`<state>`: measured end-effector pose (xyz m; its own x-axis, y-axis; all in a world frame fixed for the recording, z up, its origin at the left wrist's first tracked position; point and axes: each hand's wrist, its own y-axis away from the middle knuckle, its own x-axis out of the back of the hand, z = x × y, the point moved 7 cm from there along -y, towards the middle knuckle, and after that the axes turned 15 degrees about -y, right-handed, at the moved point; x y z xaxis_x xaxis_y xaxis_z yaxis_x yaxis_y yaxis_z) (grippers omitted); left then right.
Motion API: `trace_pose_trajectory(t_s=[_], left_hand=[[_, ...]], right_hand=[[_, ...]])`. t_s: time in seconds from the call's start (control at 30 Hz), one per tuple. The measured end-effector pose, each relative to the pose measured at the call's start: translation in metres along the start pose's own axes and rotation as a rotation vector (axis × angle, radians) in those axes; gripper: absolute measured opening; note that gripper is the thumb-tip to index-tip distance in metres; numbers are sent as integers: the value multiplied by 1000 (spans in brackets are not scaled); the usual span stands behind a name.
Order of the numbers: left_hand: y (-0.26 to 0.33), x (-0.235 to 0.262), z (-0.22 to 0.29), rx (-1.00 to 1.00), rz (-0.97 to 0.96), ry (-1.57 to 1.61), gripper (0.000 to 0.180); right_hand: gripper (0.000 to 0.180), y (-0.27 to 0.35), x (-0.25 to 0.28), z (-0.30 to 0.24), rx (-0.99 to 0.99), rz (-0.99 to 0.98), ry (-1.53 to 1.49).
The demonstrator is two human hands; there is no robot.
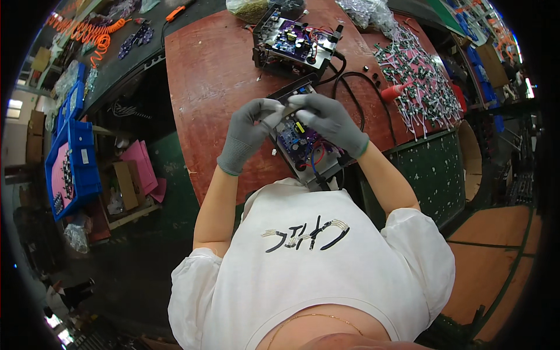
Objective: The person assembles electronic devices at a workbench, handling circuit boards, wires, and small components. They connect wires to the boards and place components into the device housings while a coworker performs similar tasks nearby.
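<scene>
Both my hands wear grey knit gloves with pale fingertips. My left hand [248, 133] and my right hand [333, 123] meet above the near open metal unit [326, 169], their fingers bent and pinched close together. What lies between the fingertips is too small to make out. The near unit carries a purple circuit board [290, 139] with a yellow part and red and blue wires; my hands hide its far portion. Just beyond stands a second open unit [286, 48] with a similar purple board and a thick black cable [357, 100].
Many small green boards with white leads [417, 87] lie heaped on the right of the reddish table [201, 87], beside a red bottle [392, 93]. Plastic bags [367, 14] sit at the back. Blue bins [87, 157] and a coiled orange hose [96, 38] are left.
</scene>
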<state>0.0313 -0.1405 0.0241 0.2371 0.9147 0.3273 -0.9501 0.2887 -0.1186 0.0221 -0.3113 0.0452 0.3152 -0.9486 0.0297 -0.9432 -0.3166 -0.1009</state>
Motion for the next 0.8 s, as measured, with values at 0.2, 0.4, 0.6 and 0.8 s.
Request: trace_pose_trajectory(t_s=[0.2,0.4,0.6,0.8], left_hand=[[1,-9,-8,25,-151,237,26],[19,15,-24,21,72,79,34],[30,-1,11,-338,141,-616,39],[38,-9,-2,-334,395,-520,22]], right_hand=[[31,-12,-16,15,-197,-109,-142],[28,1,-20,-2,154,-112,334],[24,6,-38,-11,309,-259,432],[17,-3,-7,16,-108,48,-204]])
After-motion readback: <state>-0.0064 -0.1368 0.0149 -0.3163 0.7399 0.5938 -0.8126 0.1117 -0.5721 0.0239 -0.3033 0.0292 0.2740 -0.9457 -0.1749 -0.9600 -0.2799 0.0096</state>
